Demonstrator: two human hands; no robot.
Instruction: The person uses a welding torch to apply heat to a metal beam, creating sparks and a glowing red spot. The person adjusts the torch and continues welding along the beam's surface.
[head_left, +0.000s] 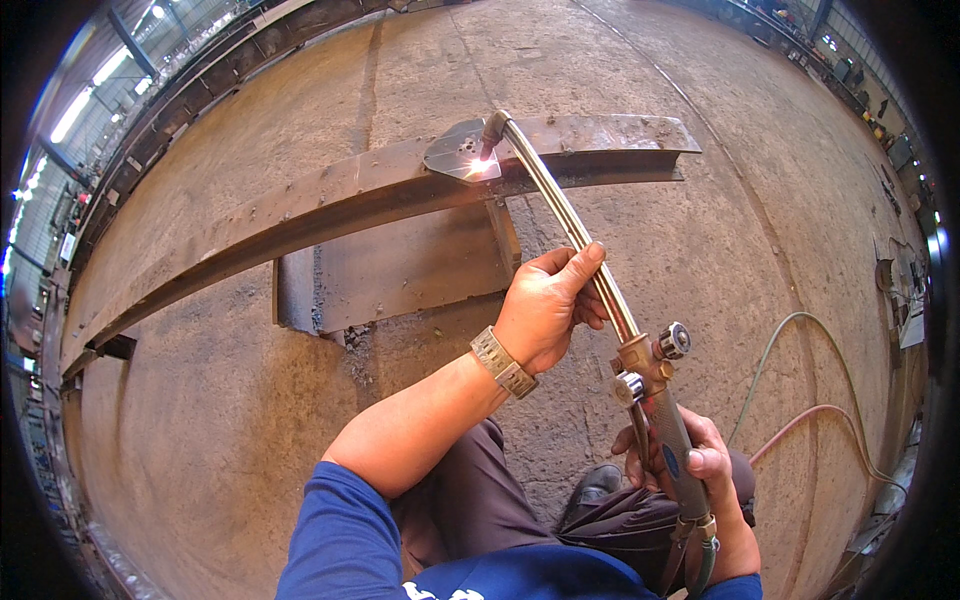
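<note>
1. We judge the step in hand to be the cut itself: the torch (590, 270) is lit and its tip meets a small shiny plate (455, 150) on the beam (330, 205), with a bright spark right at the tip.
2. The beam is our landmark. The torch runs from the plate on top of the beam back to us, across the floor (250, 420) on the near side of the beam.
3. Our left hand (545, 310) wraps its fingers round the torch tubes, midway between beam and valves (645, 365), steadying them.
4. Our right hand (700, 470) is closed round the torch handle, farthest from the beam, just behind the valves.
5. Two hoses (800, 420), one green and one red, trail off right of the handle.
6. The next move, we think, calls for a slow, even tip travel along the plate edge, both hands firm, height held.
</note>
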